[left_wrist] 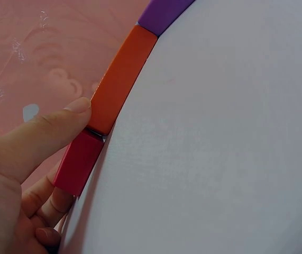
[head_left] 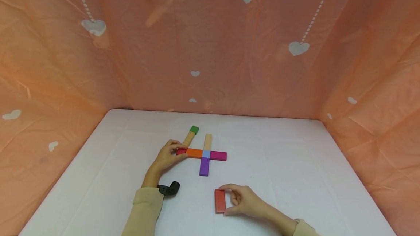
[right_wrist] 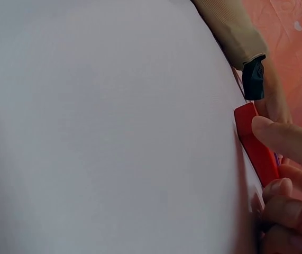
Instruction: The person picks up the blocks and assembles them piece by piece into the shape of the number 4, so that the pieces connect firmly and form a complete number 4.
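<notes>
On the white table, flat wooden blocks lie joined in a pattern. Its row runs from a crimson block through an orange block and a light blue block to a magenta block. A purple block extends toward the near side. My left hand pinches the orange block's left end, thumb on its near side, other fingers behind the crimson block. Nearer the front, my right hand holds a red block by its two short ends, between thumb and index finger.
Two plain wood blocks reach toward the back; the slanted one has a green block at its far end, the other meets the light blue block. Orange cloth with white hearts surrounds the table. A black wrist device sits on the left wrist.
</notes>
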`<state>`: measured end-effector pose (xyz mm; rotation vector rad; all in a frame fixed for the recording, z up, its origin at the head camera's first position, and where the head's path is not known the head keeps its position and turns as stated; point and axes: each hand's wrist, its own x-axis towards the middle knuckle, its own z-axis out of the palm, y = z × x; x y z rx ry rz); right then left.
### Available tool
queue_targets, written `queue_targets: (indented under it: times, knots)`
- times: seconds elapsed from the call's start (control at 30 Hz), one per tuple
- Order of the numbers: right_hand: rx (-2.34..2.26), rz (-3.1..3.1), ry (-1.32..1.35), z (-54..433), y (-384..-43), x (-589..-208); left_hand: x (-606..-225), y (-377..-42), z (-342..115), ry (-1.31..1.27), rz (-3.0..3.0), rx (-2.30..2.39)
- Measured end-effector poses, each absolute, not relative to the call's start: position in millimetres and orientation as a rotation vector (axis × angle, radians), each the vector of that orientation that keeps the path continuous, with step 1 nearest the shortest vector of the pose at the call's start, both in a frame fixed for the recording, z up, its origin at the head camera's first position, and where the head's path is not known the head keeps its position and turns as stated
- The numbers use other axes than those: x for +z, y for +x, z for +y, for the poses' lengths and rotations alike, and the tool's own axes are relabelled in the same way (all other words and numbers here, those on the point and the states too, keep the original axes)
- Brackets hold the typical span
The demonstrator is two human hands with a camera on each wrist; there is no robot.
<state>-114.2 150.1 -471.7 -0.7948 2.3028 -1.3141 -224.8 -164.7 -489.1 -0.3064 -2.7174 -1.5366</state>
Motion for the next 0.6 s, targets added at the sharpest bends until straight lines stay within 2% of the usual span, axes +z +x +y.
queue_targets:
  times: [0.6]
  knots:
    - [-1.402, 2.217, -0.747, 145.4, -116.2, -475.2, -488.3, -224.2, -165.2, -0.337, -2.691, -1.541]
